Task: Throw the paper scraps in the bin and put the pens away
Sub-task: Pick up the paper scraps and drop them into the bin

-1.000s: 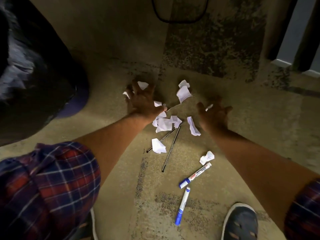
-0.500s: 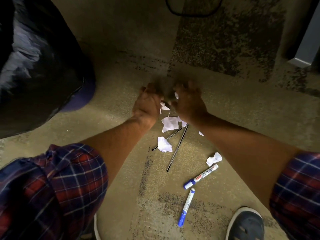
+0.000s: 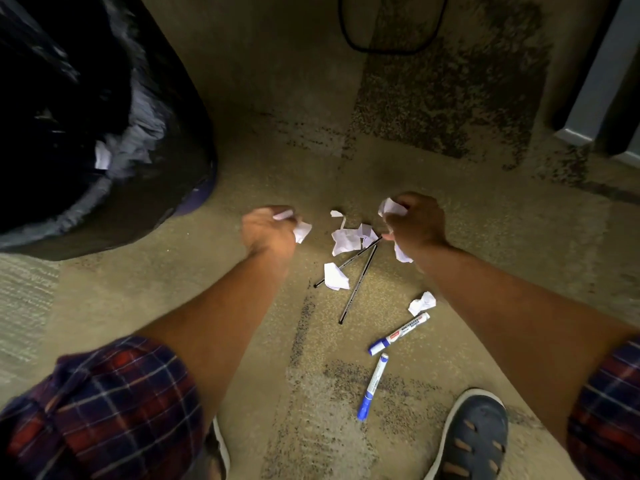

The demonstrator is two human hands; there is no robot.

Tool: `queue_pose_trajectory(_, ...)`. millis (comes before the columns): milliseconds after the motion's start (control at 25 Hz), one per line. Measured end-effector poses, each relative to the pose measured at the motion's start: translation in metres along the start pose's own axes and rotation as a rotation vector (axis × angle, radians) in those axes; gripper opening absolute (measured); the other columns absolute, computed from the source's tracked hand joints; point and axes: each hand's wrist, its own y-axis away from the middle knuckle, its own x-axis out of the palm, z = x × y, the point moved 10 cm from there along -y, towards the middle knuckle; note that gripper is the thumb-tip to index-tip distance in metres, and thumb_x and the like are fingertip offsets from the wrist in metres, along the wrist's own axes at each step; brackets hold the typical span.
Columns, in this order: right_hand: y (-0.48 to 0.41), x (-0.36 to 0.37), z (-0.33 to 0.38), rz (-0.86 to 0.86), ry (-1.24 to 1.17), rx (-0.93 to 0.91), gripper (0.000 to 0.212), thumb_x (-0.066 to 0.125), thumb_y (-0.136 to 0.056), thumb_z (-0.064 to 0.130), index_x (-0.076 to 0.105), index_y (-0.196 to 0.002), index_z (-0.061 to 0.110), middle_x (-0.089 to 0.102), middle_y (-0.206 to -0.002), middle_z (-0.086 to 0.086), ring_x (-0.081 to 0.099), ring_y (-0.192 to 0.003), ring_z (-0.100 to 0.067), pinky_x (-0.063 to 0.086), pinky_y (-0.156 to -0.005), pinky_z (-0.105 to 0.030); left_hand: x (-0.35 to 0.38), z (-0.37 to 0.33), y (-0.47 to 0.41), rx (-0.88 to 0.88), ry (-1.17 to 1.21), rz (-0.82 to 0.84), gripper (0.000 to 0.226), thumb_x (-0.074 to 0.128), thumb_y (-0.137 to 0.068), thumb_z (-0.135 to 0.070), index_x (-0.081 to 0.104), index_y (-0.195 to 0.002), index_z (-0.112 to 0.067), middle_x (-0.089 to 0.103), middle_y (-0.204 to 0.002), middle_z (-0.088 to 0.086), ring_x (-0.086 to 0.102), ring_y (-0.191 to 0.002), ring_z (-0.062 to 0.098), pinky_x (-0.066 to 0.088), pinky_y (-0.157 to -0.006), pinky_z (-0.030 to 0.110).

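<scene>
Head view, my only feed. Landmark: the two thin black pens [image 3: 360, 282] lying on the carpet [image 3: 277, 140], their far tips meeting in a narrow V.

Left hand [image 3: 268, 230] is up and left of the pens, fingers curled round white paper scraps [image 3: 302, 232], with bits sticking out on the side facing the pens. Right hand [image 3: 415, 223] is up and right of the pens, fingers curled round more scraps; one wad [image 3: 389, 206] pokes out on top and another piece hangs below the fist. Can't tell whether either hand touches the carpet.

A loose cluster [image 3: 346, 239] lies over the pens' far tips, between the two hands. One folded scrap [image 3: 335, 277] lies across the left pen. A crumpled ball [image 3: 421, 303] sits right of the pens, just beside the white end of a whiteboard marker [image 3: 400, 334].

That marker lies near-right of the pens, blue cap toward me. A second marker [image 3: 373, 386] lies nearer to me than the first, blue cap also toward me.

The bin [image 3: 86, 133], black liner, is well left of the pens, past the left hand, with something pale inside.

A dark shoe [image 3: 474, 438] is near-right of the pens, a black cable [image 3: 391, 50] loops far beyond them, and there are plaid sleeves [image 3: 104, 410] on both arms
</scene>
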Motion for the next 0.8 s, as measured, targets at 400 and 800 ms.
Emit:
queue_pose_trajectory(400,0.102,-0.018,0.115,0.123,-0.587,0.186,0.016,0.078,-0.087,0.000,0.074,-0.098,0.011,0.077,-0.086,-0.007,0.074,-0.060,-0.018,0.063,-0.063,-0.029,-0.069,-0.050,0.108,0.019,0.380,0.100,0.013,0.086,-0.083,-0.013,0.083,-0.089,-0.024,0.084,-0.096,-0.003,0.079,-0.097,0.017,0.060,-0.080,0.026)
queue_pose_trajectory(800,0.179,0.053,0.285,0.239,-0.661,0.026,0.025,0.072,-0.087,-0.001,0.076,-0.080,0.023,0.076,-0.075,0.001,0.073,-0.062,-0.017,0.062,-0.057,-0.032,-0.236,-0.126,0.092,0.108,0.630,-0.116,0.012,0.079,-0.087,-0.008,0.081,-0.085,-0.020,0.082,-0.087,0.001,0.078,-0.084,0.019,0.064,-0.075,0.030)
